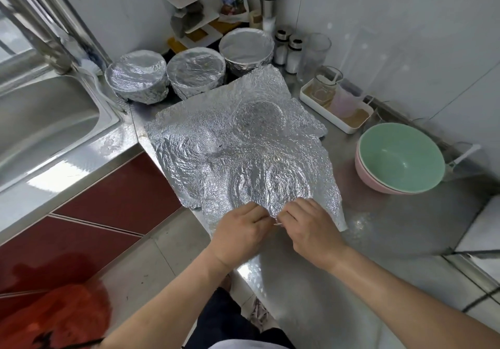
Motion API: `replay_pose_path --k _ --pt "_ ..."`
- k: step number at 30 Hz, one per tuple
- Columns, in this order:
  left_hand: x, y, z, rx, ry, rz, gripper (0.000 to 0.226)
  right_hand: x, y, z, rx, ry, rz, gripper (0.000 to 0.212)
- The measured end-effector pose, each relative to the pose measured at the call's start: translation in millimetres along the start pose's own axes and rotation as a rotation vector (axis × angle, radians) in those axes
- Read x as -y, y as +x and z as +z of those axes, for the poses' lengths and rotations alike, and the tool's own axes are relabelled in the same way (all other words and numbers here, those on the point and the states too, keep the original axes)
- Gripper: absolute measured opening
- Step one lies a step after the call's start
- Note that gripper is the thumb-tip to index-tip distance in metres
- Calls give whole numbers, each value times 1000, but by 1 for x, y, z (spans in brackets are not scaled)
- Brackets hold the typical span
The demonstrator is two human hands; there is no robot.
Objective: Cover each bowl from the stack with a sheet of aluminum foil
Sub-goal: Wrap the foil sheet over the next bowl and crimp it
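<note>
A pile of crumpled aluminum foil sheets [238, 148] lies spread on the steel counter [392, 227]. My left hand [240, 233] and my right hand [308, 227] meet at the pile's near edge, both pinching the foil there between fingertips. Three foil-covered bowls stand at the back: one at the left [136, 79], one in the middle [196, 71], one at the right [246, 48]. On the right sits a stack of two uncovered bowls [400, 156], green inside and pink outside.
A steel sink [40, 121] lies at the left. A white tray [324, 110] with glasses and a pink cup stands behind the foil, with shakers [288, 51] and a metal canister [269, 2] by the wall. A red bag [54, 319] hangs below.
</note>
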State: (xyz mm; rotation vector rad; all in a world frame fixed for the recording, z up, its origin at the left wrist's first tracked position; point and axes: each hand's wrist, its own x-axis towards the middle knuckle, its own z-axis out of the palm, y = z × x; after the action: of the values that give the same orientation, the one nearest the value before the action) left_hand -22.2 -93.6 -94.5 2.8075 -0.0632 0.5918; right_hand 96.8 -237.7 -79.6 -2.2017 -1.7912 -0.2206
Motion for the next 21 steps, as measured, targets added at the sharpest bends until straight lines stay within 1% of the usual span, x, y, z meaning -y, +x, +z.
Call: replay_pose_path --k 2,4,5,8,9,11,12,14,15,17,19,21 --pt "-9 -3 3 15 -18 -16 7 1 -7 -4 18 -1 -6 21" --pt "-16 -5 4 40 -47 -48 6 -1 -11 -7 56 -2 -1 14" --pt "-18 -4 2 57 -71 -70 8 -1 -12 -9 84 9 14 15" --pt "-19 1 -13 100 -181 -143 25 -3 -15 -20 163 86 110 18" --pt "-17 2 -20 90 -209 -160 31 -2 -15 -24 170 110 140 19" --pt "-9 1 -31 73 -216 -172 41 4 -14 -30 134 123 154 14" --pt "-4 -1 -35 86 -209 -175 42 7 -13 -30 115 118 153 13" --pt "7 -7 -36 125 -190 -182 36 15 -10 -27 93 111 140 16" --pt "10 -10 -35 139 -182 -182 33 19 -9 -25 84 106 129 14" --pt "13 -15 -32 157 -163 -170 31 24 -7 -17 91 87 105 2" --pt "13 -15 -30 155 -137 -146 30 26 -6 -9 124 70 119 16" --pt "13 -13 -29 153 -110 -118 28 24 -6 -1 123 49 111 23"
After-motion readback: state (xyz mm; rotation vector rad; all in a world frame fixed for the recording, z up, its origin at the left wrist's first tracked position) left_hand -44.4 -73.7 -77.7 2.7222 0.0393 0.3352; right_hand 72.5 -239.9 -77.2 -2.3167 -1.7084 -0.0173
